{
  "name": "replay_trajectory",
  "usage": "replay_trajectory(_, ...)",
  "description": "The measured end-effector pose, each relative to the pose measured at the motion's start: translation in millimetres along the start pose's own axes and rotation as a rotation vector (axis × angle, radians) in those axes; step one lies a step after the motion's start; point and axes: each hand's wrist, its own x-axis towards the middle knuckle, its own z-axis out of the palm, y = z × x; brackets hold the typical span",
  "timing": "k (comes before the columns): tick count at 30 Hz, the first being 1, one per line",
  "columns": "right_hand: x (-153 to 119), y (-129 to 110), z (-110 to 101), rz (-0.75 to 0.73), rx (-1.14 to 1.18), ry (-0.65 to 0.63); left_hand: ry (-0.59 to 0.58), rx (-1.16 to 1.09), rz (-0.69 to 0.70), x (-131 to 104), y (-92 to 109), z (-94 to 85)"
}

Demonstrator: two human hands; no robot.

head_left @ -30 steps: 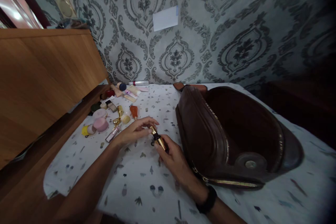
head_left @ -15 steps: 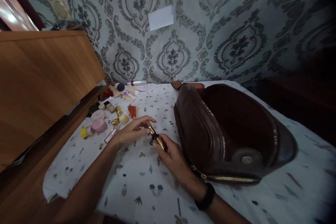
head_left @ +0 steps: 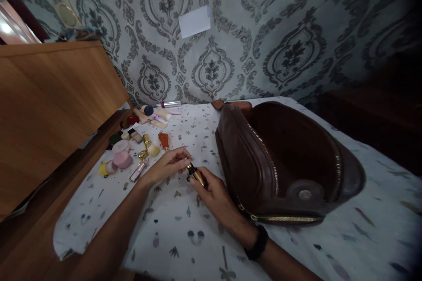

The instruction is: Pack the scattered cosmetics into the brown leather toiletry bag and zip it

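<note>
Both hands are meeting over the desk [head_left: 184, 237] — the right hand [head_left: 214, 193] is gripping a small gold-and-black tube [head_left: 197, 176], probably a lipstick, while the left hand [head_left: 168, 164] is pinching its upper end, just left of the open brown bag [head_left: 283, 162].
</note>
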Motion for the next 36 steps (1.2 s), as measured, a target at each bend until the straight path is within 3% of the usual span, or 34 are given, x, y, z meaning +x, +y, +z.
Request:
replay_trajectory(6, -0.1, 0.2, -0.9, 0.017, 0.063, 0.017, 0.014, -0.059, 0.068, 0.8, -0.3, 0.1)
replay_trajectory(10, -0.5, -4.8, -2.2, 0.051, 0.148, 0.008, -0.013, -0.088, 0.034, 0.3, -1.3, 0.4)
replay_trajectory(16, 0.1, -18.7, -2.9, 0.22, 0.606, -0.103, 0.002, -0.177, 0.074, 2.1, -5.0, 4.9)
replay_trajectory(20, -0.2, -24.5, -1.4, 0.306, 0.76, -0.113, 0.021, -0.175, 0.073, 1.6, -2.2, 6.5)
replay_trajectory(28, 4.8, -19.2, 1.8, 0.36, 0.927, -0.052, 0.126, -0.226, 0.043, 4.3, 0.4, 8.3)
replay_trajectory(36, 3.2, -19.2, 2.0, 0.362, 0.933, -0.043, 0.193, -0.236, 0.017, 5.6, -4.4, 8.3)
